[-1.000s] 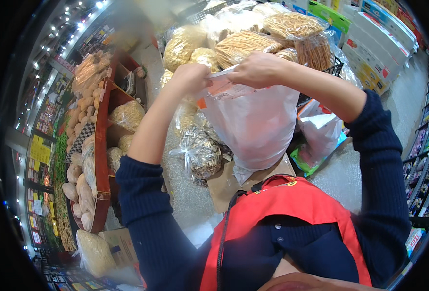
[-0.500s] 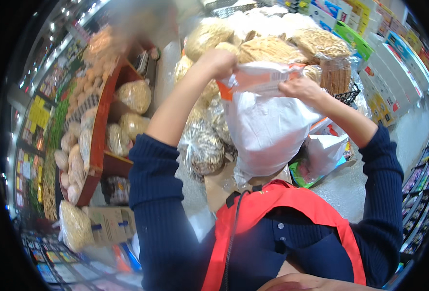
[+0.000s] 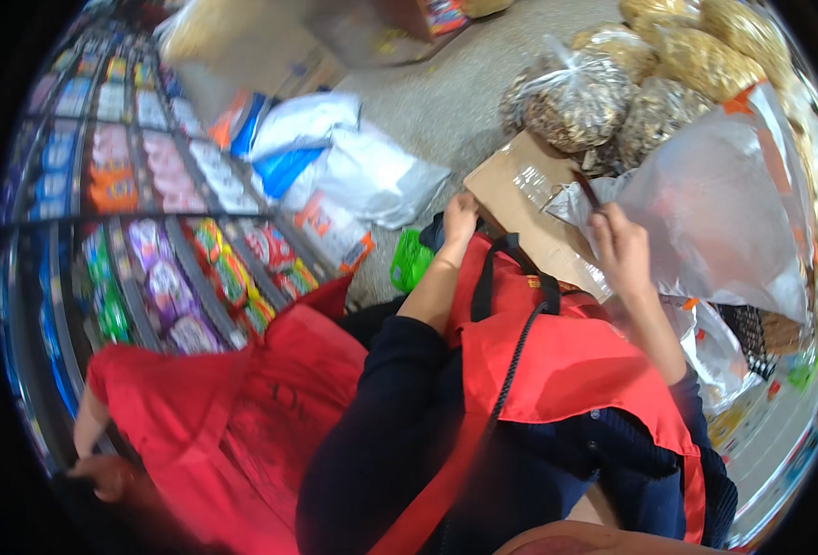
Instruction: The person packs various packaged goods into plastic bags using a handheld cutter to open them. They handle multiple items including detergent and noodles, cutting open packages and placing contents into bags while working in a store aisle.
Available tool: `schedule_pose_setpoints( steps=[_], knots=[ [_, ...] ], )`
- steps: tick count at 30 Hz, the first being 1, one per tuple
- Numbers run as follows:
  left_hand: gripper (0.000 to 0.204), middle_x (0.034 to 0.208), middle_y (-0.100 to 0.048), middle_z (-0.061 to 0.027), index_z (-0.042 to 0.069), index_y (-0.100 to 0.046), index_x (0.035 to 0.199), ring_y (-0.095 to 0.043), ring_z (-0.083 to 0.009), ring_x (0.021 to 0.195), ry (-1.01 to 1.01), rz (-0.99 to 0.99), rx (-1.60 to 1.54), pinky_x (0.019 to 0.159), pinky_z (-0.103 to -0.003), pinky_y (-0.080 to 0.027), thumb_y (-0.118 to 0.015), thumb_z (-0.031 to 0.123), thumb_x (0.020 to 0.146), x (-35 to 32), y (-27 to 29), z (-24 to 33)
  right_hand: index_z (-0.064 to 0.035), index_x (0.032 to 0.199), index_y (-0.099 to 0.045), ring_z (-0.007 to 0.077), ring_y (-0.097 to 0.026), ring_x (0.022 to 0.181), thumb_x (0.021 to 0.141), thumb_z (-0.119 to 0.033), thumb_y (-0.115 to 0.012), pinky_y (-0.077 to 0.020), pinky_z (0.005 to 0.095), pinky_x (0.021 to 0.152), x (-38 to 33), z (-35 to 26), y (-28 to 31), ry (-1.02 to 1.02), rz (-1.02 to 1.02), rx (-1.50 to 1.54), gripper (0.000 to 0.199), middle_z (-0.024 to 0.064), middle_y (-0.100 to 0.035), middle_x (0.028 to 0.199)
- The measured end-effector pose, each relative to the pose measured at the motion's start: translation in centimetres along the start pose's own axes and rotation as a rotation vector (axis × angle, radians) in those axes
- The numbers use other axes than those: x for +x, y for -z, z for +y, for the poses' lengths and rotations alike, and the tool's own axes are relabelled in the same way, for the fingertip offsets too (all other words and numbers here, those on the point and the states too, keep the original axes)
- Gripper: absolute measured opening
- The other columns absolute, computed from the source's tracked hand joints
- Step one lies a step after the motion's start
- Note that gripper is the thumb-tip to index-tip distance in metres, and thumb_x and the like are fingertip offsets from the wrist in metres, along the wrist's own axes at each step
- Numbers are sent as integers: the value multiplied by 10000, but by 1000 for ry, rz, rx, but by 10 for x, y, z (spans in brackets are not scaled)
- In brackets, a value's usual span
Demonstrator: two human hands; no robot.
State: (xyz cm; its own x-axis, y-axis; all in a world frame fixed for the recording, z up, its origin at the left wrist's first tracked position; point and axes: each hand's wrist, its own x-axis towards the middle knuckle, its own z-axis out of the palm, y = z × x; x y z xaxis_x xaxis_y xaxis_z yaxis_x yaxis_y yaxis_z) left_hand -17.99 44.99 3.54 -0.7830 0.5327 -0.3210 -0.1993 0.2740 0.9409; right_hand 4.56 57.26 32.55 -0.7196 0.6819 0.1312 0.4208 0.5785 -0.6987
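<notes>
Clearly, in the head view, the white bag (image 3: 724, 217) at the right of the frame could be snagged or torn if the dark stick (image 3: 587, 190) were swung into it, since its gathered corner lies just beside. The cardboard (image 3: 513, 190) near the centre could be shifted if it were pushed from one side only. The left elbow could also be jostled, as a co-worker (image 3: 233, 398) in red is crouched near it at lower left.

The right forearm is angled up and leftward from the lower right, and the stick seems to be clamped in the fingers of the right hand (image 3: 620, 245), though its kind is blurred. The left hand (image 3: 460, 220) is curled by the cardboard's left edge; whether anything is gripped there cannot be told.
</notes>
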Motion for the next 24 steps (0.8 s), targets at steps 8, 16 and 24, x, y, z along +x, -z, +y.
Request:
schedule_pose_setpoints(
  steps=[8,16,24],
  knots=[
    [255,660,-625,-136,-25,-631,816,-593,-237,535,602,43,381,492,-352,-462,-523,201,765,-90,170,-143,-50,823,-460,411,-550,635,907,-261,-456,-418,489,558,33,6,-77,-24,-308,-127,227,200,-550,624],
    [311,877,-642,-199,-10,-647,870,-620,-325,846,552,-293,959,742,-405,-467,-540,263,768,75,222,-93,-30,842,-494,409,-571,687,896,-246,-458,-429,497,603,103,57,-120,-366,-166,-264,226,214,-588,696],
    [228,704,-627,-89,22,-644,910,-590,-170,583,276,-119,639,590,-296,-475,-517,193,831,191,289,3,-30,851,-526,443,-563,723,897,-252,-463,-422,524,625,246,62,-209,-319,-422,-337,236,249,-591,730]
  ],
)
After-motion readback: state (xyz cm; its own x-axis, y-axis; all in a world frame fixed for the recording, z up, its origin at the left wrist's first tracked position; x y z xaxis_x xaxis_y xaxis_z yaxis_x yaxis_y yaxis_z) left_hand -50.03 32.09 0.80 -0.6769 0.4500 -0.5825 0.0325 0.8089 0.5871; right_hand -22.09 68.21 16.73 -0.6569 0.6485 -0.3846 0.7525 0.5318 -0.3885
